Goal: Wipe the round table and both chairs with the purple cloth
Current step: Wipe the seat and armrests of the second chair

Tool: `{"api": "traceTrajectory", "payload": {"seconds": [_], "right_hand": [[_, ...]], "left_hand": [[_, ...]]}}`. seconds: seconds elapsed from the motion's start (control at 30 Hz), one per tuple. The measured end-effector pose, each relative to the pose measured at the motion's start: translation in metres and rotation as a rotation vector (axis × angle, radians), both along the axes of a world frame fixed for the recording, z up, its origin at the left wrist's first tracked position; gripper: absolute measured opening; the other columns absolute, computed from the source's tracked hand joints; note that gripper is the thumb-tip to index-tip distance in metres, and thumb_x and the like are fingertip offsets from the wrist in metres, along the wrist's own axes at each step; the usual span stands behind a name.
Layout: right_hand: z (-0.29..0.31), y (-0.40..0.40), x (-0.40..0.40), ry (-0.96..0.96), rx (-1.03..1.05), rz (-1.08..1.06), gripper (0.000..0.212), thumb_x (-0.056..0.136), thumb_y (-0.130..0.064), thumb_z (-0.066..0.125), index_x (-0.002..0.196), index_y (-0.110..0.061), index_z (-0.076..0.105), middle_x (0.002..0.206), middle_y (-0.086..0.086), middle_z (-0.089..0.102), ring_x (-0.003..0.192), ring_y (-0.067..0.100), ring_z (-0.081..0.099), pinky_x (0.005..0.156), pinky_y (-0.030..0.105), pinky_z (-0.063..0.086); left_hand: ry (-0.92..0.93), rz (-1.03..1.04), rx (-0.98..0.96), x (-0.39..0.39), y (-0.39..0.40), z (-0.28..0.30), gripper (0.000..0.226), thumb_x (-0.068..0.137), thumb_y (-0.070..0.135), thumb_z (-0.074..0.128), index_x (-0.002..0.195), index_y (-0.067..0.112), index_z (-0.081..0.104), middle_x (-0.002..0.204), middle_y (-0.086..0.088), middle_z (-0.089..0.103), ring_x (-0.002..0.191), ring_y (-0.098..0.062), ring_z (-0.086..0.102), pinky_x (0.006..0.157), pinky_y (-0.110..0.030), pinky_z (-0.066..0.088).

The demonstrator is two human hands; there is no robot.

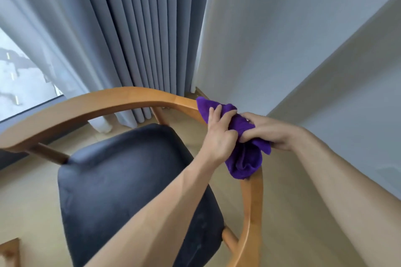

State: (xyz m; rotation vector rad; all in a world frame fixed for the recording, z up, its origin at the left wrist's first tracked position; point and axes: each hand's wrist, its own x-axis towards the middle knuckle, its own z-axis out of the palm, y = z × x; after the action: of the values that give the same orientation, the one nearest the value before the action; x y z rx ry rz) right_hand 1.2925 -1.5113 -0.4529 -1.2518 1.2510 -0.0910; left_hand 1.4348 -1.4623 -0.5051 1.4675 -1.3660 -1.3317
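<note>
A wooden chair with a curved backrest rail [91, 104] and a dark padded seat [130, 180] fills the lower middle of the view. The purple cloth [245, 158] is bunched over the right bend of the rail. My left hand [219, 134] lies on the cloth with its fingers curled round it and the rail. My right hand [269, 130] grips the cloth from the right side, fingers curled into the fabric. Part of the cloth hangs down inside the rail. The round table and the other chair are not visible.
Grey pleated curtains [138, 34] hang behind the chair, with a window [19, 84] at the left. A pale wall [303, 39] stands close on the right. A wooden corner [9, 251] shows at the bottom left. Light flooring [288, 212] surrounds the chair.
</note>
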Motion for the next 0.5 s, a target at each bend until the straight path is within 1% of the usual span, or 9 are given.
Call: {"api": "traceTrajectory", "payload": {"seconds": [0.03, 0.1, 0.17, 0.23, 0.27, 0.3, 0.37, 0.43, 0.5], "right_hand": [[-0.001, 0.007, -0.012, -0.110, 0.073, -0.060, 0.046, 0.087, 0.002, 0.060, 0.129, -0.016, 0.055, 0.116, 0.011, 0.069, 0.101, 0.018, 0.068, 0.077, 0.024, 0.055], [-0.007, 0.019, -0.028, -0.303, 0.153, -0.168, 0.038, 0.097, -0.015, 0.055, 0.135, -0.019, 0.056, 0.128, 0.011, 0.065, 0.115, 0.022, 0.065, 0.086, 0.028, 0.055], [-0.016, 0.028, -0.029, -0.299, 0.110, -0.313, 0.038, 0.103, -0.039, 0.042, 0.128, -0.019, 0.062, 0.127, 0.011, 0.066, 0.115, 0.024, 0.064, 0.095, 0.036, 0.052], [-0.030, 0.032, -0.020, -0.087, -0.097, -0.412, 0.043, 0.104, -0.046, 0.034, 0.109, -0.018, 0.066, 0.114, 0.006, 0.070, 0.106, 0.021, 0.063, 0.092, 0.037, 0.048], [-0.037, 0.036, -0.013, -0.015, -0.191, -0.430, 0.039, 0.104, -0.045, 0.034, 0.107, -0.019, 0.063, 0.112, 0.001, 0.068, 0.106, 0.019, 0.061, 0.093, 0.036, 0.047], [-0.044, 0.042, -0.008, 0.011, -0.247, -0.436, 0.034, 0.104, -0.045, 0.034, 0.113, -0.024, 0.060, 0.117, -0.004, 0.065, 0.109, 0.015, 0.059, 0.097, 0.035, 0.047], [-0.058, 0.057, -0.006, -0.052, -0.271, -0.474, 0.030, 0.105, -0.044, 0.034, 0.128, -0.037, 0.052, 0.124, -0.016, 0.059, 0.111, 0.001, 0.058, 0.099, 0.025, 0.046], [-0.065, 0.076, -0.012, -0.111, -0.296, -0.496, 0.024, 0.106, -0.041, 0.034, 0.123, -0.047, 0.049, 0.112, -0.030, 0.058, 0.095, -0.021, 0.057, 0.083, 0.008, 0.045], [-0.072, 0.097, -0.020, -0.093, -0.342, -0.503, 0.024, 0.106, -0.039, 0.033, 0.124, -0.047, 0.046, 0.106, -0.034, 0.056, 0.088, -0.025, 0.057, 0.074, 0.001, 0.045]], "left_hand": [[0.055, 0.068, -0.003, -0.009, 0.008, 0.001, 0.055, 0.091, 0.005, 0.044, 0.145, 0.017, 0.046, 0.163, -0.004, 0.019, 0.153, -0.018, -0.001, 0.124, -0.037, 0.005], [0.042, 0.271, -0.075, -0.028, 0.021, 0.000, 0.039, 0.097, 0.017, 0.046, 0.136, 0.016, 0.050, 0.149, 0.001, 0.039, 0.145, -0.018, 0.028, 0.121, -0.039, 0.025], [-0.016, 0.489, -0.112, -0.045, 0.022, 0.000, 0.038, 0.098, 0.031, 0.054, 0.131, 0.016, 0.046, 0.132, 0.004, 0.042, 0.126, -0.017, 0.044, 0.108, -0.039, 0.041], [-0.071, 0.600, -0.057, -0.059, 0.012, 0.000, 0.057, 0.096, 0.039, 0.058, 0.143, 0.018, 0.033, 0.144, 0.002, 0.033, 0.132, -0.020, 0.038, 0.107, -0.037, 0.040], [-0.106, 0.608, -0.029, -0.065, 0.007, -0.002, 0.066, 0.096, 0.039, 0.056, 0.151, 0.019, 0.025, 0.154, 0.002, 0.024, 0.140, -0.022, 0.030, 0.109, -0.039, 0.037], [-0.142, 0.605, -0.013, -0.071, 0.004, -0.004, 0.070, 0.098, 0.039, 0.053, 0.155, 0.020, 0.018, 0.161, 0.001, 0.016, 0.146, -0.022, 0.021, 0.113, -0.041, 0.032], [-0.170, 0.602, -0.004, -0.081, 0.011, -0.014, 0.072, 0.101, 0.038, 0.047, 0.159, 0.018, 0.009, 0.166, -0.002, 0.006, 0.152, -0.022, 0.012, 0.121, -0.041, 0.023], [-0.119, 0.579, -0.014, -0.087, 0.028, -0.025, 0.071, 0.103, 0.038, 0.043, 0.159, 0.017, 0.006, 0.167, -0.002, 0.004, 0.153, -0.018, 0.009, 0.123, -0.036, 0.017], [-0.073, 0.526, -0.019, -0.093, 0.051, -0.035, 0.070, 0.103, 0.039, 0.041, 0.160, 0.019, 0.005, 0.167, -0.001, 0.006, 0.153, -0.015, 0.008, 0.123, -0.035, 0.017]]}}
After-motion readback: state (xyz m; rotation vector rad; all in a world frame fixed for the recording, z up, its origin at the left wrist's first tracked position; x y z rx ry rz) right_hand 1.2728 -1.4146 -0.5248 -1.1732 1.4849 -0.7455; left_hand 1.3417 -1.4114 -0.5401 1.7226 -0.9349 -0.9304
